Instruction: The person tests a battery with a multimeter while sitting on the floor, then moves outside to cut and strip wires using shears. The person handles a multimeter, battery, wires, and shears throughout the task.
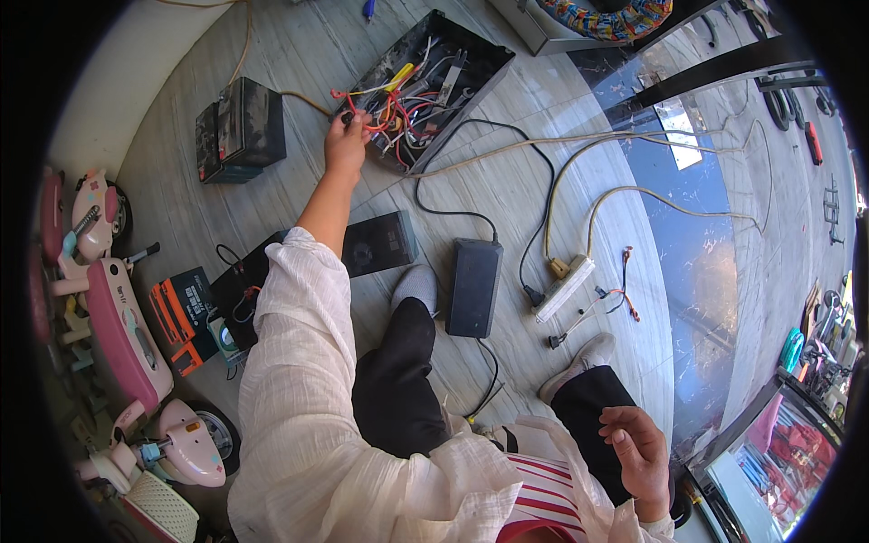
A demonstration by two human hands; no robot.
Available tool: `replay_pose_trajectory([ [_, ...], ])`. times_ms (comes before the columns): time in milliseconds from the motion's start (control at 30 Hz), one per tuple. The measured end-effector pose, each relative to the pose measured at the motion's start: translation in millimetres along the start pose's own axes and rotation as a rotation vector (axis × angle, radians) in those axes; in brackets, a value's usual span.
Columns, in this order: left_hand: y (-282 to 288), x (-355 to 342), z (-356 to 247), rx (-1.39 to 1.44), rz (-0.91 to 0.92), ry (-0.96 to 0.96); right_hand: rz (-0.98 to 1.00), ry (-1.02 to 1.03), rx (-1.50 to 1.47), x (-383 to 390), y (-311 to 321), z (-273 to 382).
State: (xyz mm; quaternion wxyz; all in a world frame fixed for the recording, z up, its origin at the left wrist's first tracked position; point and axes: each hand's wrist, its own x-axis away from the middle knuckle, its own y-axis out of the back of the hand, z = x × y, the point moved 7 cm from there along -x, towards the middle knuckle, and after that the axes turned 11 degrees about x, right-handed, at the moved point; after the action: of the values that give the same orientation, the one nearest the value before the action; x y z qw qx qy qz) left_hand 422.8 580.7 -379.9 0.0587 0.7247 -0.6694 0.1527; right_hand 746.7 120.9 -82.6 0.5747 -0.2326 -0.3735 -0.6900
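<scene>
My left hand (345,145) reaches over the near left side of a black tool tray (466,95). Its fingers are closed on red wires (351,105), and a small black end shows at the fingertips. Tangled coloured wires, a yellow-handled tool (399,78) and several metal tools lie in the tray. My right hand (638,457) hangs above my right thigh, fingers loosely bent and apart, with nothing seen in it. A black power adapter (474,288) lies on the floor between my feet, its cable running to a white power strip (564,290).
Left of the tray stand black batteries (251,122). Orange-and-black boxes (181,312) sit beside pink children's ride-ons (127,326). A short wire lead (625,291) and a plug (555,341) lie near my right foot. Cables cross the floor. A glass display case (769,462) stands at right.
</scene>
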Motion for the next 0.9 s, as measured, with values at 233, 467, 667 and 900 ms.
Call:
replay_pose_trajectory([
  [233,-41,-8,-44,-0.016,0.135,-0.175,0.0,-0.002,-0.003,-1,0,-1],
  [467,-49,-23,-39,-0.655,0.153,-0.304,0.004,0.007,0.01,-2,1,1],
  [667,-48,10,-16,-1.231,0.384,-0.236,-0.002,0.0,0.021,-4,2,-1],
  [900,-60,29,12,-1.394,0.647,-0.196,-0.004,0.011,0.025,-5,1,1],
])
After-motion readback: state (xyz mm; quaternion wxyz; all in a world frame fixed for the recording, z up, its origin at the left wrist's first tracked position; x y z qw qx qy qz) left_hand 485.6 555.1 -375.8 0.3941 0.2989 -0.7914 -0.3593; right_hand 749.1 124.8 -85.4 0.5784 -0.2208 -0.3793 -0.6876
